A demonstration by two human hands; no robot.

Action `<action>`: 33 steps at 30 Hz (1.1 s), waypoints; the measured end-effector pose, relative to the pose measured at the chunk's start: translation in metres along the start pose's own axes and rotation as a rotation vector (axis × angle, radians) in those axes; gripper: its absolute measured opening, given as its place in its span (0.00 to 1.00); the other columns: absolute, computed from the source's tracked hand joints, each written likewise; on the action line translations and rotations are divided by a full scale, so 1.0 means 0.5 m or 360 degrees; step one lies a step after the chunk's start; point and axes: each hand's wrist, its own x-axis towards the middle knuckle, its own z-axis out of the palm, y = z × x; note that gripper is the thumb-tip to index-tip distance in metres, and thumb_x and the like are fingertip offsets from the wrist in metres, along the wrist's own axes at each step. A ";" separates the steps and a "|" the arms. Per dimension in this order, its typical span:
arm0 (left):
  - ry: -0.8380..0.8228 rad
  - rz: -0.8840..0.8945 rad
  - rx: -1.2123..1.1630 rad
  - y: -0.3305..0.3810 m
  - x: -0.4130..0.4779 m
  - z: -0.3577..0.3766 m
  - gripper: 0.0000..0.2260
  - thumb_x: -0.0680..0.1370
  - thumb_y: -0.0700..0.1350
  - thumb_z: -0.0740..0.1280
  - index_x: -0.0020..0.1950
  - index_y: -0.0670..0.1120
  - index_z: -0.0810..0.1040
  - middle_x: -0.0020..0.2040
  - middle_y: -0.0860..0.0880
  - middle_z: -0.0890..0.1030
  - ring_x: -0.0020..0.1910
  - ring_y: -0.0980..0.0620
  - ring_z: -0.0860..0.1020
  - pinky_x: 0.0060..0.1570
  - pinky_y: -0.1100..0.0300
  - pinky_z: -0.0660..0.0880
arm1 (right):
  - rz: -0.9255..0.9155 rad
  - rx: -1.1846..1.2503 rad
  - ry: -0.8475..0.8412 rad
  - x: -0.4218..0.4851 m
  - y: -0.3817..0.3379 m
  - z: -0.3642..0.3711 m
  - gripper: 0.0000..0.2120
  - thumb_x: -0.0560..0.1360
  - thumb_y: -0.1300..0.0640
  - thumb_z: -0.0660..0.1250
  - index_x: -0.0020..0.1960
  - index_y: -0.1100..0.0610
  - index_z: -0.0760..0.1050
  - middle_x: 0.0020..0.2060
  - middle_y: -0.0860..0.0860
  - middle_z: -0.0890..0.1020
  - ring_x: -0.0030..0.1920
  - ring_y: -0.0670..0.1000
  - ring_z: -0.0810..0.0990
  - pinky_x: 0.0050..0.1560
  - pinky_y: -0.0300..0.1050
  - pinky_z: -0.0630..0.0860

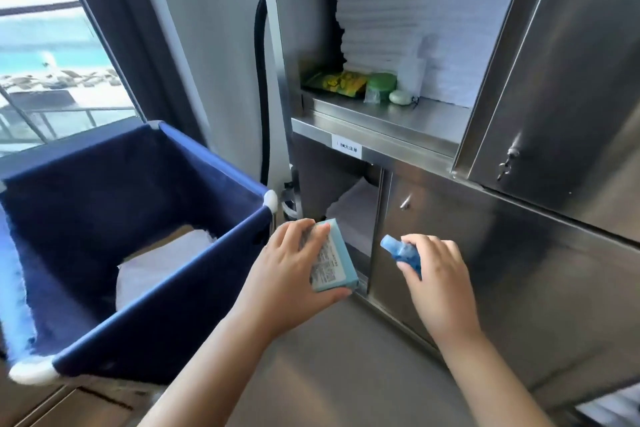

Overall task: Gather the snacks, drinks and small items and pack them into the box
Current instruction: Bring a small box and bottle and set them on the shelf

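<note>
Steel cabinet [485,253] on the right, blue fabric bin [173,281] near left, and this looks like the gathering step. The left hand [287,274] grips a light-blue carton [332,256], and the right hand [436,281] curls round a small blue bottle [401,250]. Next, I reckon, both items go left into the bin, then it's the green snack packet [334,82] on the far shelf.
</note>
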 end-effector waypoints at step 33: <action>-0.0351 0.0944 -0.0198 -0.147 1.053 0.311 0.40 0.66 0.71 0.60 0.71 0.47 0.68 0.64 0.47 0.70 0.63 0.46 0.69 0.61 0.51 0.69 | 0.0741 -0.0669 0.0239 0.734 0.300 0.258 0.17 0.68 0.61 0.74 0.55 0.56 0.77 0.49 0.50 0.81 0.49 0.56 0.75 0.46 0.52 0.75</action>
